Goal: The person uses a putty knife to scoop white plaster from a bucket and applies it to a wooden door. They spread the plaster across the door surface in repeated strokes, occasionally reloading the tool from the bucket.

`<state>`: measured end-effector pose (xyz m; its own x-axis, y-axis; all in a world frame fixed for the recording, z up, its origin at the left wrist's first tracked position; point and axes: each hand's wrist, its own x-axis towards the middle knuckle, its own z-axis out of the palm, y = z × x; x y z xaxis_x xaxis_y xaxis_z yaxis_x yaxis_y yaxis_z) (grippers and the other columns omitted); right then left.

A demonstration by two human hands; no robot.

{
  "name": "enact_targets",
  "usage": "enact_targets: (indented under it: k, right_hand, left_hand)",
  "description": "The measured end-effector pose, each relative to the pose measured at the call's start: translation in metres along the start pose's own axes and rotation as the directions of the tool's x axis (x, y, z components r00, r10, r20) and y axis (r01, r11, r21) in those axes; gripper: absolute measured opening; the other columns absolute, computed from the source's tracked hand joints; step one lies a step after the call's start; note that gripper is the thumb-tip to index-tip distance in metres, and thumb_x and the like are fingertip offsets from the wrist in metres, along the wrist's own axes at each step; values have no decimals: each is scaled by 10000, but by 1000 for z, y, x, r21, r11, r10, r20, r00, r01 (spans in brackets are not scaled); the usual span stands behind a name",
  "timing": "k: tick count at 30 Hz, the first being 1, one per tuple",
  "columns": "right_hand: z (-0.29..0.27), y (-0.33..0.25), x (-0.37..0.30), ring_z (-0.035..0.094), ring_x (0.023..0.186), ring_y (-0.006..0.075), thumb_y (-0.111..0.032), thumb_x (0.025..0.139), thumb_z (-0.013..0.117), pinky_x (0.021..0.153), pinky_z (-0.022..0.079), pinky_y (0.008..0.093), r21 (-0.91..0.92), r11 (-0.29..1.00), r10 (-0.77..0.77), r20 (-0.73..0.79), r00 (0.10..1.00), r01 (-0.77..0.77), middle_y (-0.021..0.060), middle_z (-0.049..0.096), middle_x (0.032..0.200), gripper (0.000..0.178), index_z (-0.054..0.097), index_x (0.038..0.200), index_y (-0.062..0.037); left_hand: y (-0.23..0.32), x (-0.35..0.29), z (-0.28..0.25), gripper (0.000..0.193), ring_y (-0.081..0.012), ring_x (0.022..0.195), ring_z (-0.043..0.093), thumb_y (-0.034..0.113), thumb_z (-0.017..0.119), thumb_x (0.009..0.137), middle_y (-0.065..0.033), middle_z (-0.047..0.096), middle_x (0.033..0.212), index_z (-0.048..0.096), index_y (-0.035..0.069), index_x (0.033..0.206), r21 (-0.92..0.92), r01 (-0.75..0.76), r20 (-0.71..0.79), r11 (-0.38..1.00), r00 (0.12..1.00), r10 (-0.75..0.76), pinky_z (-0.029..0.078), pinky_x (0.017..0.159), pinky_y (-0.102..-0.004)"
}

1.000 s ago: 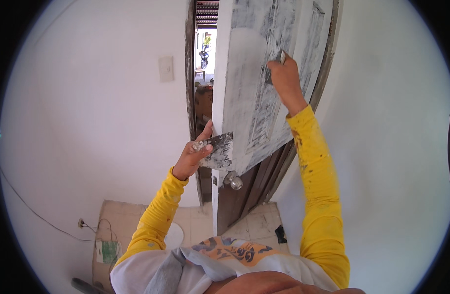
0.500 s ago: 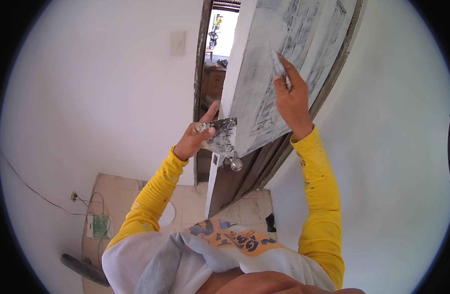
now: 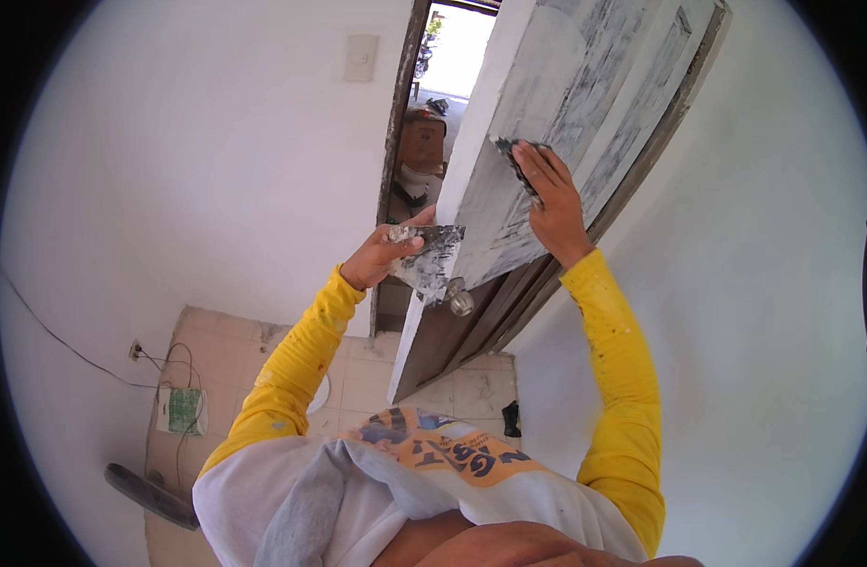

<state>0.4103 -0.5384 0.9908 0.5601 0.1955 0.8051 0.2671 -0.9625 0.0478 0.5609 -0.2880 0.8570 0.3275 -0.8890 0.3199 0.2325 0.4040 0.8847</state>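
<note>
My left hand (image 3: 375,259) grips a flat, putty-smeared scraper plate (image 3: 431,261), thumb on top, beside the edge of a partly opened door (image 3: 482,184). Fingers of that hand reach toward the door's edge. Higher up, my right hand (image 3: 558,210) presses a dark-edged putty scraper (image 3: 520,172) against the door face, its fingers laid along the blade. Patchy white and grey filler covers the upper panels, while the lower part is bare dark brown. A round metal doorknob (image 3: 461,301) sticks out just below the scraper plate.
A light switch (image 3: 360,59) is on the white wall at left. Through the door gap a cardboard box (image 3: 423,144) shows. Cables run from a wall outlet (image 3: 135,350) past a green-and-white package (image 3: 182,411) on the tiled floor. A dark object (image 3: 512,419) lies by the right wall.
My right hand has moved down the door, and its scraper now lies flatter against the face. My left hand still holds the plate near the door edge. The view has shifted slightly.
</note>
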Motion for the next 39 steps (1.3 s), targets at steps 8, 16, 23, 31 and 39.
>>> enact_targets:
  k: [8, 16, 23, 31, 39]
  right_hand:
    - [-65, -111, 102, 598, 1131, 316, -88, 805, 670, 1164, 293, 533, -702, 648, -305, 116, 945, 296, 64, 715, 1126, 355, 729, 1154, -103]
    - [-76, -138, 74, 621, 1023, 279, -89, 847, 604, 1153, 293, 539, -521, 683, -62, 658, 751, 513, 80, 712, 1012, 302, 725, 1122, -62]
    - [-35, -134, -14, 509, 1300, 324, -53, 828, 645, 1152, 339, 531, 276, 936, -296, 281, 913, 218, 115, 542, 1452, 607, 582, 1419, -177]
    - [-43, -60, -89, 499, 1298, 337, -113, 867, 647, 1097, 407, 527, 243, 949, -276, 339, 899, 200, 131, 530, 1425, 537, 574, 1395, -167]
    - [-66, 32, -206, 641, 1120, 252, -208, 1022, 617, 966, 494, 343, 604, 636, 428, 241, 871, -480, 150, 680, 1237, 384, 611, 1354, -15]
  left_hand:
    - [4, -10, 6, 683, -143, 1344, 492, 196, 617, 1019, -93, 436, 1572, 291, -51, 1566, -6, -37, -16, 999, 999, 37, 367, 1134, -300]
    - [-18, -61, -8, 406, -213, 1184, 649, 175, 523, 1050, -100, 640, 1332, 515, -6, 1413, -293, -173, -280, 940, 956, 89, 513, 1042, -391]
    - [13, -83, 80, 403, -283, 1188, 651, 246, 481, 1066, -141, 642, 1322, 512, 11, 1393, -591, -224, -385, 775, 923, -26, 515, 1064, -461]
    - [5, -87, 121, 389, -266, 1020, 716, 328, 486, 1072, -115, 700, 1229, 588, 34, 1305, -535, -378, -524, 755, 850, 54, 618, 834, -394]
    - [-48, -107, 140, 298, -224, 824, 733, 334, 507, 1062, -87, 732, 1042, 646, 78, 1120, -323, -584, -756, 744, 633, 168, 616, 698, -369]
